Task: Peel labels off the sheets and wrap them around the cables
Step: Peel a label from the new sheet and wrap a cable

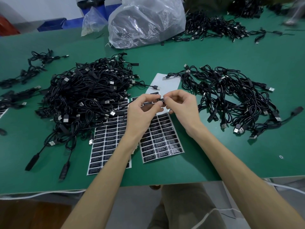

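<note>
Left of the label sheets [158, 142] lies the big cable pile [85, 96]. Above the sheets, the left grip [140, 113] pinches one cable [159, 101] by its black block between thumb and fingertips. The right grip [183, 106], fingers curled, pinches the block's other end, seemingly pressing a label round it. Wrapping looks under way. The next move is to smooth the label flat, then drop the cable onto the smaller pile [231, 100] right of the sheets.

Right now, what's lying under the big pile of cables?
The top corner of the left label sheet slips under the cable pile, on the green table. Anything deeper under the pile is hidden.
</note>
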`<action>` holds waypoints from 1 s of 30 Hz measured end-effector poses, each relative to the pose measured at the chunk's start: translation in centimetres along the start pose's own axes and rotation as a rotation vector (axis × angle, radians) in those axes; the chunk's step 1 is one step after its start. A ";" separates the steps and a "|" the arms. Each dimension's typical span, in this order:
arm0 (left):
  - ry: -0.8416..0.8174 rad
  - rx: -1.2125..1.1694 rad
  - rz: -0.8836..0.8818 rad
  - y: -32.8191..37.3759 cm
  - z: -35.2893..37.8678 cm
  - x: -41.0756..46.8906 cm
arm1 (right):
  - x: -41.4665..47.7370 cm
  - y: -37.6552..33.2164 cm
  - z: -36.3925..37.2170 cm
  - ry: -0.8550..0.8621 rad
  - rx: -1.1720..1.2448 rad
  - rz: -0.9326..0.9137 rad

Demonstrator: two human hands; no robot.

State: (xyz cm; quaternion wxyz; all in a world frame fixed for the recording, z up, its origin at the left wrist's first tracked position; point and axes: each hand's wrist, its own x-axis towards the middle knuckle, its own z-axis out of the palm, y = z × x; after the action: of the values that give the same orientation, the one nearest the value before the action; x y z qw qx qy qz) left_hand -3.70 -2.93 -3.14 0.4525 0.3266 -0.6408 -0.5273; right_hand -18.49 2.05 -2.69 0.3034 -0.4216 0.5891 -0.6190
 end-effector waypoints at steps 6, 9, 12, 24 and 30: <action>0.031 -0.020 0.010 -0.4 0.0 0.1 | -0.1 0.2 0.2 -0.008 -0.058 -0.029; 0.057 -0.012 -0.006 -0.5 0.0 0.3 | -0.2 0.1 0.4 -0.022 -0.130 -0.077; 0.091 -0.025 -0.034 -0.5 -0.1 0.3 | -0.4 0.0 0.5 -0.030 -0.181 -0.108; 0.110 -0.050 -0.061 -0.3 -0.1 0.4 | -0.3 -0.1 0.3 0.084 -0.274 -0.117; 0.089 -0.037 -0.060 -0.4 -0.1 0.4 | -0.3 0.1 0.3 0.023 -0.369 -0.154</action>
State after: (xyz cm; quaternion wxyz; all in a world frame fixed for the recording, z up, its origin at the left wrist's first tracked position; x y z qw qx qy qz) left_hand -3.76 -3.47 -3.45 0.4705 0.3604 -0.5999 -0.5375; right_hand -18.06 2.14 -2.88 0.1663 -0.5068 0.6619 -0.5267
